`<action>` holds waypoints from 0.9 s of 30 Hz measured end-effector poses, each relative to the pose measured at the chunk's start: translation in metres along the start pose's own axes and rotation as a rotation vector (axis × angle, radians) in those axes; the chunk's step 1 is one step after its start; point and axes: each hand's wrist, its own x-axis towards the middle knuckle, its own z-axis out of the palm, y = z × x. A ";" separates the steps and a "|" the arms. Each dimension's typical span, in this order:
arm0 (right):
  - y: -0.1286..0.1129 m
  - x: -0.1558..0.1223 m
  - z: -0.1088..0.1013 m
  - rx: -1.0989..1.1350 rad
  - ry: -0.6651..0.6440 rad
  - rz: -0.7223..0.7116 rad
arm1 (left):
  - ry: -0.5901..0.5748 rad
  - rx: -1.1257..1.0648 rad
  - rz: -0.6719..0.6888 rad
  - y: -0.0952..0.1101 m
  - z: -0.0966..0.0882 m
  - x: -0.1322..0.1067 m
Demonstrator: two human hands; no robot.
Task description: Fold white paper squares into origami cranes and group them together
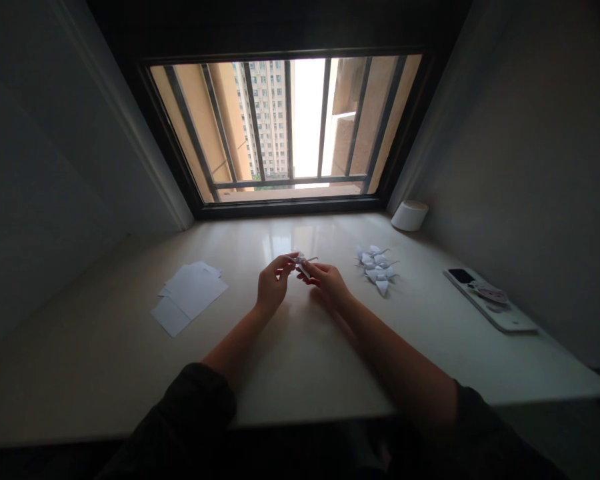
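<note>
Both of my hands meet over the middle of the pale desk (300,373), pinching a small folded white paper figure (303,261) between them. My left hand (273,283) grips its left side with thumb and fingertips. My right hand (329,280) holds its right side, fingers curled. The figure is lifted slightly above the desk. To the right lies a cluster of several finished folded paper figures (377,267). To the left is a loose stack of white paper sheets (189,295).
A white roll (409,215) stands at the back right corner by the barred window (287,127). A phone and a flat white item (490,300) lie along the right wall. Dark walls close in on both sides.
</note>
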 end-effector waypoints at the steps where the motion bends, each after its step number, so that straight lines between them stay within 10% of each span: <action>1: 0.000 0.000 0.000 0.010 -0.001 0.004 | -0.023 0.002 0.015 0.001 -0.001 0.001; 27: 0.002 -0.001 -0.001 0.010 -0.111 -0.057 | 0.062 0.201 0.065 -0.005 -0.008 0.003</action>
